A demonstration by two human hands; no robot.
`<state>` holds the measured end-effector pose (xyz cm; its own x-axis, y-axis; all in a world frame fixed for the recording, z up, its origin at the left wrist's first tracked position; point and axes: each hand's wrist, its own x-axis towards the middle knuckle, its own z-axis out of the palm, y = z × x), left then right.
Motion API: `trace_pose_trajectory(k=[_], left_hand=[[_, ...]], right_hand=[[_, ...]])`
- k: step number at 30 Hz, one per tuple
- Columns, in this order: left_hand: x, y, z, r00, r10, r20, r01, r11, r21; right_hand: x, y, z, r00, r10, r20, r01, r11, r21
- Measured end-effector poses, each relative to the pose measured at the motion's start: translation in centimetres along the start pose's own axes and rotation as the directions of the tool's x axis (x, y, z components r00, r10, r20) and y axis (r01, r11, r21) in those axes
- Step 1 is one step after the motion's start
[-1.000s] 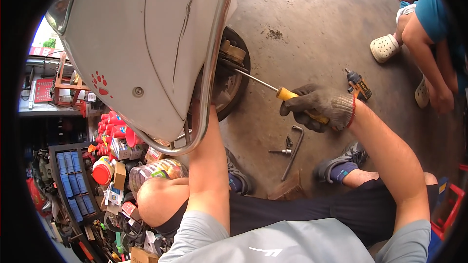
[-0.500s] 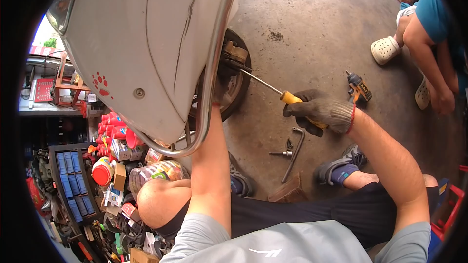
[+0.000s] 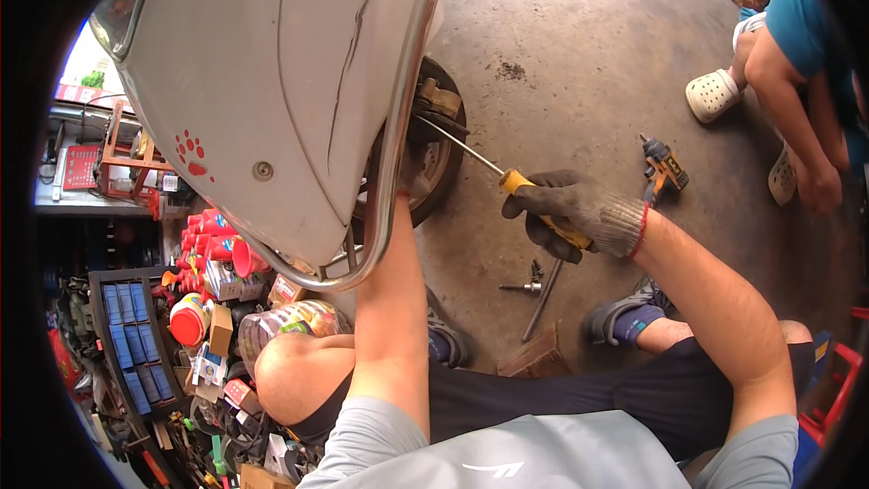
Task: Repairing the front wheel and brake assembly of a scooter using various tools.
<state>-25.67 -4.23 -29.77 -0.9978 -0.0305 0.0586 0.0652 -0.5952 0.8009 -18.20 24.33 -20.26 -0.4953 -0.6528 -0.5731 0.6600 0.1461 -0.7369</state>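
Right hand (image 3: 575, 210) clamped on the screwdriver (image 3: 512, 181), angled toward the wheel (image 3: 448, 163); left hand (image 3: 412, 168) half hidden, can't tell its grip!

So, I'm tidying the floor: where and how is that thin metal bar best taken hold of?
Probably mid-shaft on the metal bar, from above and its right: it lies slim and straight there. A small metal fitting sits close on its left, a brown block by its near end, and the gloved right grip hides its far end.

Obs.: blue bins (image 3: 130, 337) & red-lidded jar (image 3: 188, 321), approx. 8 o'clk; co-worker (image 3: 793, 81) w/ pale clogs (image 3: 711, 94), approx. 2 o'clk.
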Motion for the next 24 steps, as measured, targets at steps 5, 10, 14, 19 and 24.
trace_pose_trajectory(k=[5,10,14,19,24], left_hand=[[-0.1,0.1,0.7,0.998,-0.047,-0.03,0.045,0.998,-0.047],[0.2,-0.3,0.2,0.996,-0.062,-0.057,0.059,0.997,-0.052],[0.2,-0.9,-4.4,0.976,0.031,0.215,-0.002,0.991,-0.134],[0.7,-0.8,-2.6,0.99,-0.127,-0.067,0.117,0.983,-0.142],[0.8,-1.7,-5.5,0.989,0.128,0.074,-0.147,0.876,0.459]], right_hand=[[0.3,0.9,-0.5,0.999,0.014,-0.038,-0.013,1.0,0.021],[0.9,1.7,0.6,0.995,0.004,-0.099,0.002,0.998,0.061],[0.1,0.7,1.6,0.992,0.072,-0.1,-0.065,0.995,0.072],[0.2,1.7,2.6,0.991,0.054,-0.121,-0.034,0.986,0.163],[0.8,2.0,4.4,0.989,-0.013,-0.15,0.05,0.969,0.241]])
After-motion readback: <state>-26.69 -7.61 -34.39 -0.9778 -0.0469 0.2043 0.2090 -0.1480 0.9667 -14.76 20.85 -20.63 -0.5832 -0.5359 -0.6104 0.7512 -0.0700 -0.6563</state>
